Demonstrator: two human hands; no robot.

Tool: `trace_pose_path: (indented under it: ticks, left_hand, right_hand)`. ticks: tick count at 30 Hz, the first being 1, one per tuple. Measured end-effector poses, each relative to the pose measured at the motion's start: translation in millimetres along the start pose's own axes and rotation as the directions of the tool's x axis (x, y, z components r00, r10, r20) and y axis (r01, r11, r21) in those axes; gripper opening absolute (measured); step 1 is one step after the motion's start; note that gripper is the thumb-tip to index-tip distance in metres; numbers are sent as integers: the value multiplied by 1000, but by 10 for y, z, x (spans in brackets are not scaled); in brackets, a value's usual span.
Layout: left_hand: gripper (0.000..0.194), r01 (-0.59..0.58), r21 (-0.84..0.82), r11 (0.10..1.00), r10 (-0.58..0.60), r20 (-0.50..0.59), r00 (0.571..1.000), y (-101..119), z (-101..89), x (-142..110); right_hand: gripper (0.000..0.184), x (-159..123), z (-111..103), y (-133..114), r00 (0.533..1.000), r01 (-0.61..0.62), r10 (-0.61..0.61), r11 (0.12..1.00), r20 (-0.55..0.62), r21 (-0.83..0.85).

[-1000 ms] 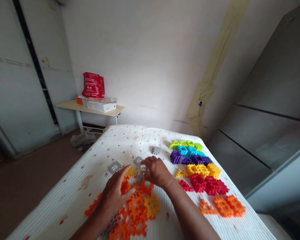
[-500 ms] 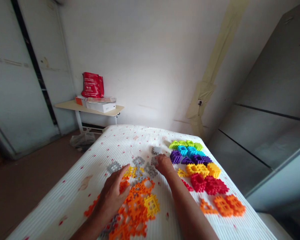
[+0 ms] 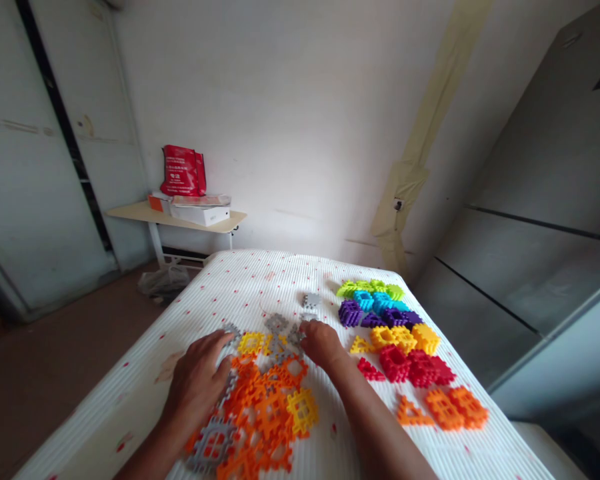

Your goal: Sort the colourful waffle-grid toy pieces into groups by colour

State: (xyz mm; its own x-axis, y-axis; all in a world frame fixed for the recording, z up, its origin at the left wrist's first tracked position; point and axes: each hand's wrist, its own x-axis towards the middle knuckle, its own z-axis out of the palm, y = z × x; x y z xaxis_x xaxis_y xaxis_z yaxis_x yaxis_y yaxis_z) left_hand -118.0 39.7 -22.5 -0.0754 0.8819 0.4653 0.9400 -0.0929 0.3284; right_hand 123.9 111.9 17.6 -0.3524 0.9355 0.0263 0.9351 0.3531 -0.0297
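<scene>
My left hand [image 3: 197, 377] is over the left side of the pile, thumb apart from the fingers, fingertips at the edge of a grey toothed building block [image 3: 233, 329]. My right hand [image 3: 323, 344] is closed, its fingertips down on a grey block [image 3: 296, 335] that they partly hide. Between the hands lie more grey blocks [image 3: 277, 323] and yellow blocks [image 3: 251, 343]. Nearer me spreads a heap of orange interlocking blocks [image 3: 270, 410], with a yellow square block [image 3: 302, 410] on its right and a grey square one [image 3: 213, 441] at its left.
Right of my right arm, blocks stand in colour rows: green [image 3: 370, 289], blue [image 3: 380, 302], purple [image 3: 351, 313], yellow [image 3: 403, 339], red [image 3: 420, 368] and orange [image 3: 457, 407]. A lone grey block [image 3: 311, 301] lies farther back. Beyond the bed, a small table [image 3: 130, 211] bears a red bag [image 3: 183, 172].
My left hand has moved left, off the yellow and orange blocks toward the grey one, uncovering the grey square block. My right hand has come slightly nearer me and left.
</scene>
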Motion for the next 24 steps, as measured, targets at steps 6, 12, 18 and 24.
trace_pose_path:
  ticks: [6, 12, 18, 24]
  left_hand:
    - [43, 123, 91, 988, -138, 191, 972, -178, 38, 64]
    - [43, 143, 152, 978, -183, 294, 938, -127, -14, 79]
    - [42, 121, 167, 978, -168, 306, 937, -158, 10, 68]
    - [37, 139, 127, 982, -170, 286, 943, -128, -5, 61]
  right_hand:
    - [25, -60, -4, -189, 995, 95, -95, 995, 41, 7]
    - [23, -139, -98, -371, 969, 224, -228, 973, 96, 49]
    - [26, -264, -149, -568, 922, 346, -356, 934, 153, 91]
    - [24, -130, -120, -516, 981, 188, -192, 976, 33, 109]
